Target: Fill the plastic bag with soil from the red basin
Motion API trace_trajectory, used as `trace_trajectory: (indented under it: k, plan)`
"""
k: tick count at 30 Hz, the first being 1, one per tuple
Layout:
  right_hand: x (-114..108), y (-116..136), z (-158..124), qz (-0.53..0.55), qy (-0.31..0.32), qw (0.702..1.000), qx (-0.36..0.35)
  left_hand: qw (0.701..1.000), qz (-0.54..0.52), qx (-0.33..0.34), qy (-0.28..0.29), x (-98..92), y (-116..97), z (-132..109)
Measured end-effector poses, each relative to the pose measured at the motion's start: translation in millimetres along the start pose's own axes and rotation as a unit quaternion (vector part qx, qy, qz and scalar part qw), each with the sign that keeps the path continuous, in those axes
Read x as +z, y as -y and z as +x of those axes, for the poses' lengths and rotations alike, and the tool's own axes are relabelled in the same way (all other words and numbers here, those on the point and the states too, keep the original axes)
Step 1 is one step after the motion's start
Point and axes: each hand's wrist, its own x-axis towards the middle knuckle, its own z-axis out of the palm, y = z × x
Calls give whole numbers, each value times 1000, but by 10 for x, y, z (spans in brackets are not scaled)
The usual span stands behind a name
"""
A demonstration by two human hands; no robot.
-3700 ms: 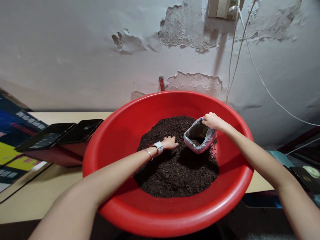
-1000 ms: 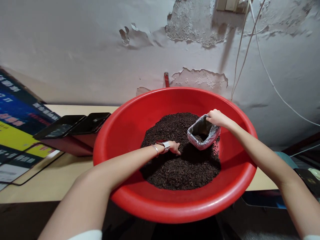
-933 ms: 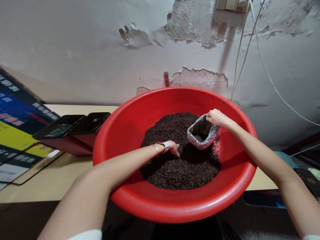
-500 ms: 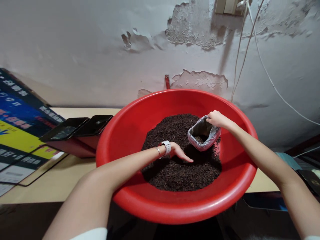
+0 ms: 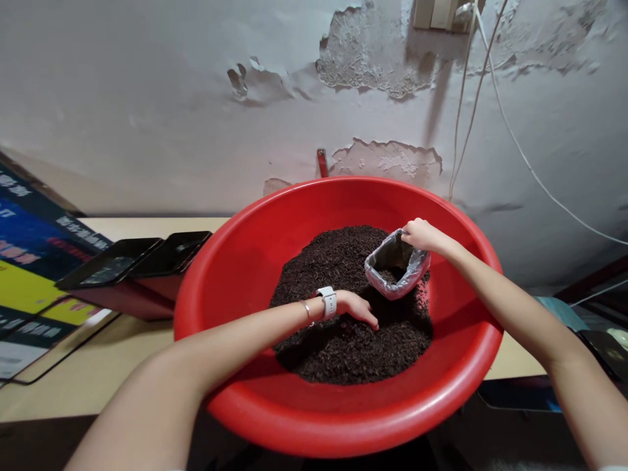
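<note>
A large red plastic basin (image 5: 338, 418) holds a heap of dark brown, small elongated pieces (image 5: 338, 261) that look like loose tea leaves. Reaching in from the left, my left hand (image 5: 357, 309) is open, palm toward the container, its lower fingers partly hidden in the dark pieces. A white watch (image 5: 327, 302) and a thin bracelet are on that wrist. My right hand (image 5: 419, 234) pinches the rim of a small box-shaped container lined with clear plastic (image 5: 405, 284). The container tilts with its mouth toward my left hand, and some dark pieces lie inside.
Two black-rimmed, reddish bins (image 5: 110, 261) stand left of the basin on a pale table (image 5: 132, 347), in front of a printed box (image 5: 29, 261). White cables (image 5: 515, 131) hang from a socket on the peeling wall (image 5: 171, 118). Dark items sit at the right.
My left hand has turned slightly and dipped its fingers lower into the dark pieces. The right hand holds the lined container nearly still. The view has shifted a little.
</note>
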Motion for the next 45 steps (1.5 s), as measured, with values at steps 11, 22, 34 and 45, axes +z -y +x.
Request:
trace_trajectory:
  k: [11,22,34,45]
  plan:
    - [0,39,-17,5,-7,1000,0,941,-43,-114,-317,-945,180,-263]
    - [-29,112,-69,-3,-11,1000,-3,877,-201,124,-419,-622,-619,-419]
    - [3,76,-39,4,-17,1000,1,902,-89,41,-420,-847,-165,-339]
    - [-16,60,-46,14,-4,1000,6,995,43,-47,-73,-193,288,70]
